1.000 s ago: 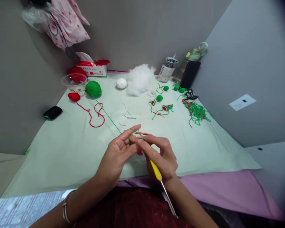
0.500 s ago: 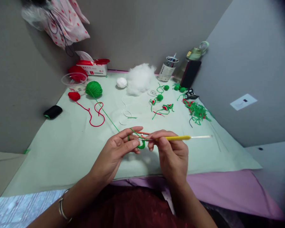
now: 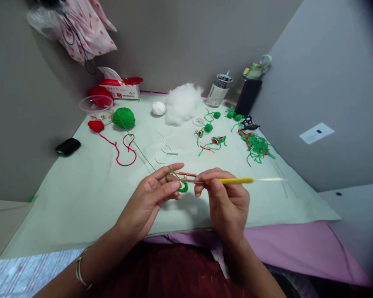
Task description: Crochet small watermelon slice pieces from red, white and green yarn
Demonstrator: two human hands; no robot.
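Observation:
My left hand (image 3: 155,192) pinches a small curved piece of green crochet (image 3: 183,188) between thumb and fingers. Green yarn (image 3: 142,152) passes over its raised index finger and runs back to a green yarn ball (image 3: 123,118). In my right hand (image 3: 228,200) is a crochet hook (image 3: 233,181) with a yellow handle, its metal shaft pointing left to the green piece. The hook's tip is too small to make out at the stitches. Orange-handled scissors (image 3: 186,174) lie on the table just behind my fingers, partly hidden.
White stuffing (image 3: 184,103) and a white ball (image 3: 158,108) sit at the back. Small green balls (image 3: 208,128) and a heap of yarn scraps (image 3: 257,145) lie right. A phone (image 3: 248,97) leans against a bottle (image 3: 254,71). Red yarn (image 3: 118,155) and a black spool (image 3: 68,147) are left.
My right hand has shifted slightly right with the hook, drawing it a little away from my left hand. More of the scissors shows between the hands.

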